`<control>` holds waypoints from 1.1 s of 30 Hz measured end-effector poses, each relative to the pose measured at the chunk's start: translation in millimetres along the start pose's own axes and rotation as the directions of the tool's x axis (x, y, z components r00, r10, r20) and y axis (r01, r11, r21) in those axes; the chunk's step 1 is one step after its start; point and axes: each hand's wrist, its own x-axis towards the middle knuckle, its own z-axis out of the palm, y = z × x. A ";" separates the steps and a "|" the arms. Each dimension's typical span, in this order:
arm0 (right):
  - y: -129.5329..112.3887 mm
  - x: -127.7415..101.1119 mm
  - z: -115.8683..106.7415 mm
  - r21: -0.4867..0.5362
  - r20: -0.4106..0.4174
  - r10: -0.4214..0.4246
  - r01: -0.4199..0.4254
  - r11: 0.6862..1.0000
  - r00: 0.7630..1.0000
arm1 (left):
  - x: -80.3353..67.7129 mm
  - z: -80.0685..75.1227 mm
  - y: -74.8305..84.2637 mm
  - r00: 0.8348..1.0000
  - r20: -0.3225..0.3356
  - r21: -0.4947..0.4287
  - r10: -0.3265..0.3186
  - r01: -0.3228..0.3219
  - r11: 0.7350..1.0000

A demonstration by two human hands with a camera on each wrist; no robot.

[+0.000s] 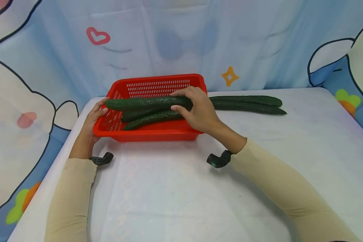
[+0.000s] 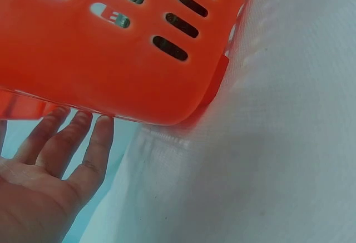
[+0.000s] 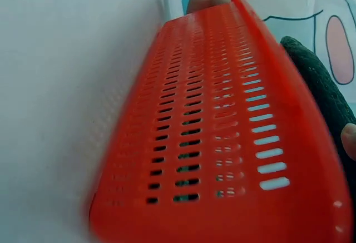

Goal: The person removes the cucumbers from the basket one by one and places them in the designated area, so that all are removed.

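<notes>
My right hand (image 1: 199, 109) grips a long dark green cucumber (image 1: 145, 103) near its right end, thumb on the near side and fingers over the far side. The cucumber lies lengthwise over the red plastic basket (image 1: 157, 136), its left tip by the left rim. Two more cucumbers, one of them in front (image 1: 157, 120), rest inside, partly covered by the held one. At the basket's left end, my left hand (image 1: 92, 119) holds the rim, thumb over the edge. In the left wrist view, its fingers (image 2: 92, 157) touch the basket from outside.
Two cucumbers (image 1: 251, 107) lie side by side on the white-covered table (image 1: 175, 188) to the right of the basket, their left ends hidden behind the hand. A blue cartoon-print curtain (image 1: 175, 40) hangs behind the table. Each wrist wears a black camera mount (image 1: 219, 159).
</notes>
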 end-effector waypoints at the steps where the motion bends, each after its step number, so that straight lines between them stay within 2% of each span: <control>1: -0.6 -2.5 -3.4 0.000 -0.002 -0.001 0.001 1.000 1.000 | -0.5 -0.2 -0.4 1.000 0.004 -0.001 0.002 -0.002 1.000; 5: -0.7 -15.0 -20.6 -0.003 -0.003 0.003 -0.003 1.000 1.000 | -1.3 -0.4 -1.5 1.000 0.003 0.004 -0.004 0.004 1.000; 10: 5.0 -32.0 -43.6 -0.009 0.011 0.046 -0.046 0.999 0.999 | -0.9 -0.7 0.7 1.000 -0.008 0.005 -0.020 0.020 1.000; 18: 16.7 -53.3 -69.0 -0.049 0.026 0.107 -0.105 0.993 0.994 | -1.7 -3.3 0.8 1.000 0.003 0.007 -0.004 0.004 1.000; 27: 37.1 -67.5 -99.2 -0.103 0.011 0.169 -0.167 0.981 0.986 | -0.6 -1.0 -1.3 1.000 0.002 0.024 -0.002 0.002 1.000; 33: 50.2 -69.2 -113.4 -0.109 0.014 0.247 -0.244 0.964 0.969 | -0.9 1.2 -0.2 1.000 -0.005 0.030 -0.021 0.021 0.999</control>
